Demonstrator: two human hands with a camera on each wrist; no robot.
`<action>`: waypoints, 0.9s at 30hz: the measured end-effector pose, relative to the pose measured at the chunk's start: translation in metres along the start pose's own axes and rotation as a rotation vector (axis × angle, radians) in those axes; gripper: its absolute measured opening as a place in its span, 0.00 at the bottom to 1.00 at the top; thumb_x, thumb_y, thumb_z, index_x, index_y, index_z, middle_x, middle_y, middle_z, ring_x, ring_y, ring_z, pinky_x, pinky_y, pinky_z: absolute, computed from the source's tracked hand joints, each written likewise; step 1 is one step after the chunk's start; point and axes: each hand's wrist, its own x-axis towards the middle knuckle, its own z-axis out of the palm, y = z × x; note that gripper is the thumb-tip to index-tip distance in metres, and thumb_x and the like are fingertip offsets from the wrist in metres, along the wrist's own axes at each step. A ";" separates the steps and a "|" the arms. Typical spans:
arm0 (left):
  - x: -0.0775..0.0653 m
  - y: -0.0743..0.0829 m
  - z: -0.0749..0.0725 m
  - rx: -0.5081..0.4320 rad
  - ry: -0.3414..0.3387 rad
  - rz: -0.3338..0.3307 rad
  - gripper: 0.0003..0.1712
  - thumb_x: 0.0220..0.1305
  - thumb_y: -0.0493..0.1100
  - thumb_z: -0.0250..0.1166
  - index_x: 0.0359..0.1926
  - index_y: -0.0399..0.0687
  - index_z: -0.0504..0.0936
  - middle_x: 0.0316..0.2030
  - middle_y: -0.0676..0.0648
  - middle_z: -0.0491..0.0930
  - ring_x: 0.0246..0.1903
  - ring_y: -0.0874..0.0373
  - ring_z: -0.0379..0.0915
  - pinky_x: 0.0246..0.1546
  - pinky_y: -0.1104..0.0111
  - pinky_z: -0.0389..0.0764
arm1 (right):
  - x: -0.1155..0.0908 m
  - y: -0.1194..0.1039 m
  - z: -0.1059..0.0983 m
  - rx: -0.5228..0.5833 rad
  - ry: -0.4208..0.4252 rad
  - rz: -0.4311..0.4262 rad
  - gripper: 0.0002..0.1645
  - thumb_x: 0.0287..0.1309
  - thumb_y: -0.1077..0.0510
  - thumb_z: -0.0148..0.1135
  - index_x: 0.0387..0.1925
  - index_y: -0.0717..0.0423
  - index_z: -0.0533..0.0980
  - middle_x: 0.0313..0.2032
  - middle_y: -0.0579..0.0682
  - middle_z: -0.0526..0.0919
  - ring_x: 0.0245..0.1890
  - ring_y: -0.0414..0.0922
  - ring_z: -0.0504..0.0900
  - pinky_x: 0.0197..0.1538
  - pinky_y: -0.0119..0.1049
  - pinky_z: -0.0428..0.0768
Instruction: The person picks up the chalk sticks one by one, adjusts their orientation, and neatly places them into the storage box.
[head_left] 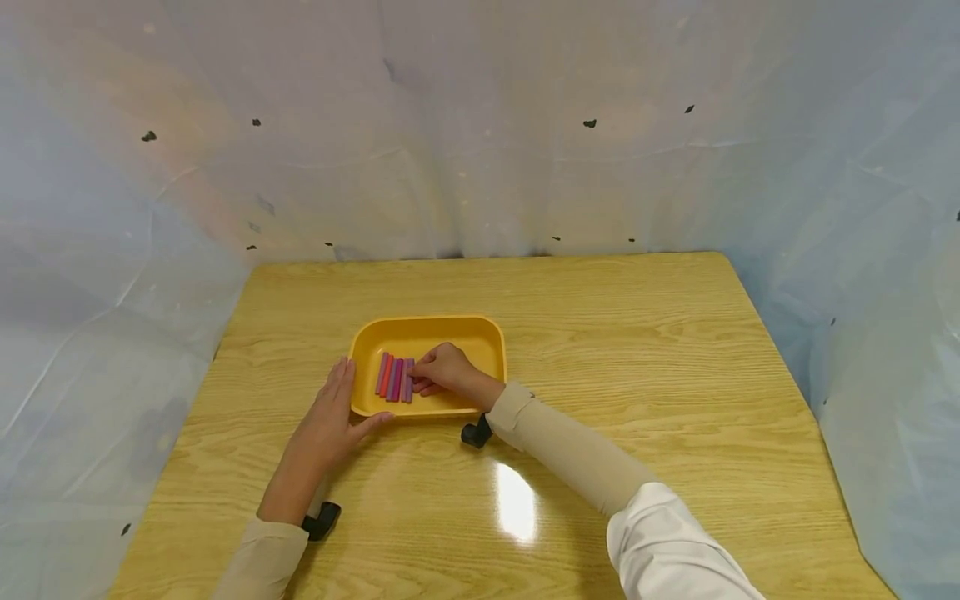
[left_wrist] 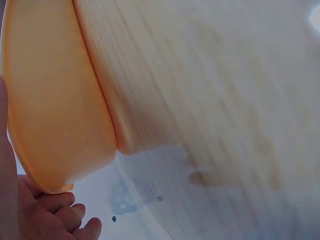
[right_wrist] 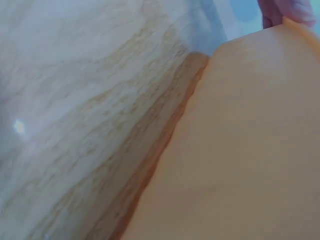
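Note:
A yellow plastic tray [head_left: 465,329] stands on the table with a row of slim sticks [head_left: 394,379], purple, orange-red and magenta, lying side by side in it. My left hand [head_left: 330,425] rests on the tray's near left corner, fingers straight along the left side and thumb at the front rim. In the left wrist view its fingertips [left_wrist: 70,216] touch the rim. My right hand [head_left: 453,371] reaches into the tray, and its thumb and fingers pinch at a stick at the row's right end. Pinkish sticks [head_left: 427,387] lie partly hidden under that hand.
The wood-grain table [head_left: 615,333] extends around the tray. Pale plastic sheeting [head_left: 480,125] hangs behind it and at both sides. Black wrist cameras [head_left: 322,521] sit at both wrists. A bright reflection shows on the tabletop before the tray.

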 end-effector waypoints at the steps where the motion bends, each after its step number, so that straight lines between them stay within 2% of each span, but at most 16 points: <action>1: 0.000 0.000 0.000 -0.001 0.000 0.000 0.64 0.52 0.76 0.53 0.72 0.42 0.32 0.72 0.41 0.33 0.70 0.44 0.33 0.63 0.46 0.51 | 0.000 0.000 0.000 0.012 -0.001 0.001 0.09 0.58 0.60 0.62 0.32 0.64 0.80 0.26 0.59 0.84 0.28 0.50 0.85 0.34 0.39 0.82; 8: 0.000 0.004 0.001 -0.015 -0.005 0.001 0.64 0.52 0.76 0.54 0.72 0.43 0.32 0.72 0.41 0.33 0.70 0.44 0.33 0.63 0.46 0.50 | -0.009 -0.001 -0.009 0.095 -0.021 0.012 0.13 0.60 0.62 0.58 0.39 0.71 0.79 0.32 0.64 0.83 0.35 0.55 0.84 0.40 0.44 0.81; 13: 0.001 0.007 0.000 -0.007 0.004 0.017 0.64 0.52 0.76 0.53 0.72 0.42 0.33 0.72 0.41 0.34 0.70 0.45 0.32 0.64 0.46 0.50 | -0.019 -0.005 -0.018 0.137 -0.035 -0.017 0.15 0.63 0.62 0.55 0.44 0.73 0.77 0.37 0.64 0.82 0.38 0.55 0.83 0.43 0.44 0.80; 19: 0.002 0.007 -0.002 0.034 0.022 0.042 0.64 0.52 0.75 0.53 0.72 0.39 0.36 0.71 0.38 0.36 0.70 0.44 0.32 0.64 0.46 0.49 | -0.034 -0.009 -0.029 0.226 -0.093 -0.103 0.19 0.66 0.62 0.51 0.51 0.74 0.73 0.43 0.69 0.79 0.41 0.56 0.82 0.49 0.49 0.77; 22: 0.001 0.005 -0.004 0.054 0.028 0.047 0.63 0.53 0.75 0.53 0.72 0.39 0.36 0.71 0.38 0.33 0.69 0.42 0.31 0.63 0.45 0.49 | -0.043 -0.011 -0.038 0.270 -0.120 -0.150 0.20 0.67 0.63 0.49 0.53 0.77 0.69 0.47 0.73 0.75 0.43 0.58 0.81 0.51 0.51 0.75; 24: 0.002 0.005 -0.006 0.054 0.026 0.047 0.62 0.54 0.74 0.53 0.72 0.39 0.36 0.71 0.38 0.31 0.69 0.42 0.30 0.63 0.44 0.49 | -0.049 -0.012 -0.048 0.273 -0.122 -0.184 0.20 0.68 0.62 0.48 0.53 0.76 0.69 0.49 0.73 0.74 0.44 0.59 0.80 0.50 0.51 0.75; 27: 0.004 0.006 -0.010 0.048 0.028 0.058 0.61 0.56 0.73 0.53 0.72 0.40 0.35 0.71 0.38 0.31 0.70 0.42 0.28 0.63 0.44 0.48 | -0.058 -0.012 -0.065 0.220 -0.101 -0.262 0.18 0.68 0.60 0.49 0.52 0.71 0.71 0.49 0.71 0.74 0.45 0.59 0.80 0.49 0.52 0.76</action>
